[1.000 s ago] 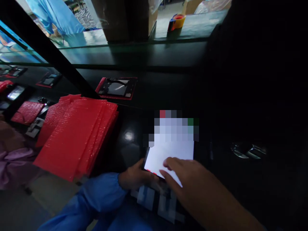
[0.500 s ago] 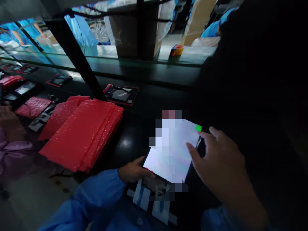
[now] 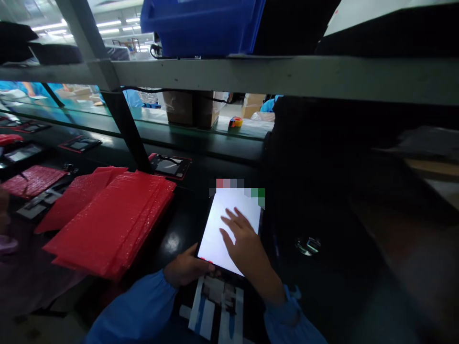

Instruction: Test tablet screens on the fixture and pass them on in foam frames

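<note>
The left hand (image 3: 187,265) grips the lit display panel (image 3: 212,234) by its lower-left corner, fingers closed on it, presumably for steadiness, toward the near edge of the desk (image 3: 171,242). The right hand (image 3: 246,244), fingers spread, grasping nothing, lies over the panel; contact cannot be determined. Red bubble pouches (image 3: 111,222) lie stacked leftward.

**My right hand (image 3: 247,243) comes in from the edge**

Half a second ago it was at the lit screen's (image 3: 213,234) upper right; now it's over the middle, fingers spread. My view has tipped up, bringing in a blue bin (image 3: 204,28) on the shelf (image 3: 215,74).
</note>
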`<state>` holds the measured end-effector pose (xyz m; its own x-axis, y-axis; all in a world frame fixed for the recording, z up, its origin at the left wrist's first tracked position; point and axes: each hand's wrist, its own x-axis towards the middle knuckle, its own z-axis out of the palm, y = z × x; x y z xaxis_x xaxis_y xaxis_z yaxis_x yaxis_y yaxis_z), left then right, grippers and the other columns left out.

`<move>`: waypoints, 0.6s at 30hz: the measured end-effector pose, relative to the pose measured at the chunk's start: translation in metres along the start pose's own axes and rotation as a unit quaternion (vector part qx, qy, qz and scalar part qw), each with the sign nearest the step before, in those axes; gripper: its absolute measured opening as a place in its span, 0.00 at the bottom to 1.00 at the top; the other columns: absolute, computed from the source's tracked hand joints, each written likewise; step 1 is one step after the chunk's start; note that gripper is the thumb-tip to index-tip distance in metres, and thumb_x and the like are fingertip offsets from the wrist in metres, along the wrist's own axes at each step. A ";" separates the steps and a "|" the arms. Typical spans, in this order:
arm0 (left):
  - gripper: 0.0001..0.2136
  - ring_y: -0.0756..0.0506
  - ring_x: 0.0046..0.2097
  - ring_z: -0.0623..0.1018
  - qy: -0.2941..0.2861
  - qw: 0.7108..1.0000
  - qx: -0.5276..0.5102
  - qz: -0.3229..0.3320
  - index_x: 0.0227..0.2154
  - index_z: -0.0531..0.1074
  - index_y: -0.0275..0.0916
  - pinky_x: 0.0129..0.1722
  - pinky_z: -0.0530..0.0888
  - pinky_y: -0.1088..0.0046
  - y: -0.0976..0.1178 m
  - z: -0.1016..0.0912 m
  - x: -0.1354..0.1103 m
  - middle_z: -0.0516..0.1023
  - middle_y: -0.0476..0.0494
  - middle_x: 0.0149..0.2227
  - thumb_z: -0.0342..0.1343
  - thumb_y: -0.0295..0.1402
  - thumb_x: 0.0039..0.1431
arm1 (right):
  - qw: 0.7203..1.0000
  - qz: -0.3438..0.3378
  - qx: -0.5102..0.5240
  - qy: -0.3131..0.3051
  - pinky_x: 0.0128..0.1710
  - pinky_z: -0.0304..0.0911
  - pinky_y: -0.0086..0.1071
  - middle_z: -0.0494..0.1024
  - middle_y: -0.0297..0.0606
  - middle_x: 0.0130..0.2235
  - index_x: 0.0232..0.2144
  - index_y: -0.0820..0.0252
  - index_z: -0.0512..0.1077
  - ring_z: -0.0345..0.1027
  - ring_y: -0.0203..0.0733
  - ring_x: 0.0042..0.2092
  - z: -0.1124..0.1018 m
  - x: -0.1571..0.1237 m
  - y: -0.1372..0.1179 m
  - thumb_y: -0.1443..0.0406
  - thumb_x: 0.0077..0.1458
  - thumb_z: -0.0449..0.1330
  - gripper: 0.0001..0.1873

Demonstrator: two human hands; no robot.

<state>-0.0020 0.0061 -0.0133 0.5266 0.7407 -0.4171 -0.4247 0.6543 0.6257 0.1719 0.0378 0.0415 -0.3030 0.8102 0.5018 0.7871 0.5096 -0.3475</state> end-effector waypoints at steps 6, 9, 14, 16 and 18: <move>0.23 0.47 0.31 0.77 -0.009 1.000 -0.028 0.009 0.38 0.75 0.34 0.37 0.71 0.69 0.000 0.003 0.003 0.79 0.46 0.29 0.69 0.24 0.33 | 0.980 -0.040 0.135 0.143 0.44 0.73 0.32 0.80 0.39 0.39 0.45 0.58 0.72 0.77 0.39 0.42 -0.012 -0.051 -0.026 0.76 0.62 0.55 0.13; 0.20 0.46 0.31 0.78 0.001 0.999 -0.048 0.001 0.35 0.74 0.34 0.37 0.71 0.69 -0.002 0.001 0.004 0.79 0.45 0.28 0.68 0.23 0.34 | 0.978 -0.015 0.131 0.161 0.35 0.73 0.32 0.77 0.37 0.33 0.44 0.57 0.71 0.74 0.39 0.34 -0.002 -0.098 -0.037 0.77 0.61 0.54 0.14; 0.17 0.46 0.31 0.78 -0.001 0.998 -0.069 0.000 0.33 0.75 0.35 0.36 0.72 0.70 -0.005 0.000 0.007 0.79 0.47 0.27 0.68 0.23 0.34 | 0.989 0.002 0.082 0.123 0.26 0.70 0.28 0.75 0.39 0.31 0.43 0.59 0.74 0.72 0.38 0.29 0.032 -0.159 -0.030 0.68 0.66 0.54 0.09; 0.17 0.47 0.31 0.79 -0.008 0.998 -0.068 0.002 0.33 0.75 0.35 0.36 0.72 0.70 -0.006 0.000 0.008 0.80 0.46 0.29 0.68 0.23 0.34 | 0.994 0.009 0.074 0.086 0.28 0.71 0.28 0.76 0.40 0.32 0.45 0.60 0.74 0.73 0.38 0.29 0.038 -0.169 -0.025 0.67 0.67 0.54 0.09; 0.18 0.47 0.31 0.79 -0.004 0.998 -0.064 -0.001 0.34 0.76 0.35 0.36 0.72 0.71 -0.005 0.000 0.009 0.81 0.46 0.29 0.69 0.24 0.34 | 0.997 0.007 0.063 0.053 0.30 0.72 0.29 0.76 0.40 0.32 0.46 0.60 0.73 0.73 0.39 0.30 0.037 -0.172 -0.024 0.68 0.67 0.53 0.10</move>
<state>0.0045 0.0094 -0.0203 0.5333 0.7390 -0.4117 -0.5147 0.6697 0.5353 0.1848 -0.1026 -0.0659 -0.2285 0.7861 0.5743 0.7152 0.5357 -0.4488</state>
